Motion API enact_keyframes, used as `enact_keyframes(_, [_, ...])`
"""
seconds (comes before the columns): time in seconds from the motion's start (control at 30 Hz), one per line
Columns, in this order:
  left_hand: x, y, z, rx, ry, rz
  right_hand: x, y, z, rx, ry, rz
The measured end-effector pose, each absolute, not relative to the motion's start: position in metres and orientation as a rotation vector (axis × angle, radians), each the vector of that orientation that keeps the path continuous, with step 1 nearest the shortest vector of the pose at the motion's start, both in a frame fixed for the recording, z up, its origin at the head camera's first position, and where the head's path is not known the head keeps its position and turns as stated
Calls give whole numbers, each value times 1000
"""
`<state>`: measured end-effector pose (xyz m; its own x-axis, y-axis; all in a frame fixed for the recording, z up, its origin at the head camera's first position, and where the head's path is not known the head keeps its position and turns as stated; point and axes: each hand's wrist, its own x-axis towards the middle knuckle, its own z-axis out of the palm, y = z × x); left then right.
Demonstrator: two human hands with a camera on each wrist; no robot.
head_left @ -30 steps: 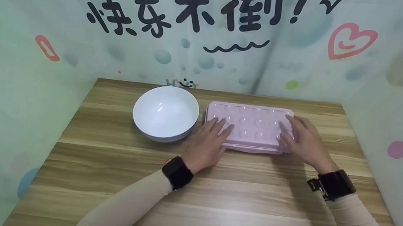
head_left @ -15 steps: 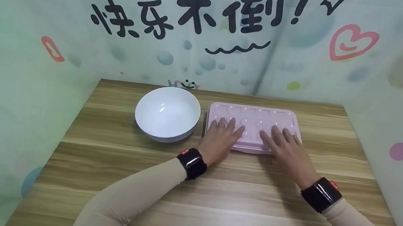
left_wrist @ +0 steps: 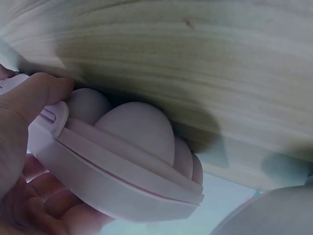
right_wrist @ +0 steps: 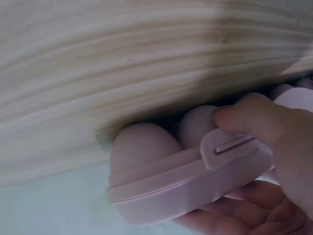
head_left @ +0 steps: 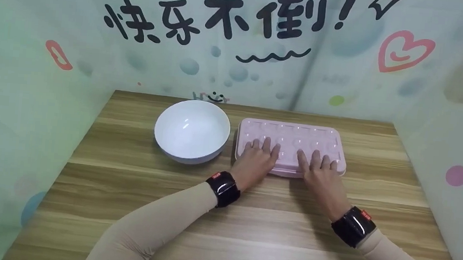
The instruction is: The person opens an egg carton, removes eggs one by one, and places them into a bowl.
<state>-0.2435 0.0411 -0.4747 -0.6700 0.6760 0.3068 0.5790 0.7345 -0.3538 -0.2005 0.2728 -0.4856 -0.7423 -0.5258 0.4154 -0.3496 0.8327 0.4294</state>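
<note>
Moved since a second ago: right hand [head_left: 323, 182], from the right end of the pink box [head_left: 290, 146] round to its near long edge; also left hand [head_left: 254, 165], slightly farther right along that edge. Both closed on the box rather than spread wide, with fingers bent over the lid. In the left wrist view, thumb at a clasp [left_wrist: 57, 120]; in the right wrist view, a matching pinch beside a second clasp [right_wrist: 226, 147]. Lid down, with a thin seam and rounded cups of the base below.

Forearms slanting in from lower left and lower right of the frame, in pale sleeves [head_left: 162, 217] with black wristbands [head_left: 223, 189].

Box right of centre, flat on the wood-grained surface [head_left: 255, 243]. Just beside its left end, across a narrow gap, a white bowl [head_left: 192, 133], upright and close enough to crowd that side. Behind, across the upper frame, a pale green backdrop [head_left: 145, 67] with large dark characters and a red heart outline at upper right.
</note>
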Motion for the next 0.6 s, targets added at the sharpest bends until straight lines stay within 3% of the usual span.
enact_keyframes(0.6, [-242, 47, -471, -921, -2588, 237, -199, 268, -487, 625, -2492, -519])
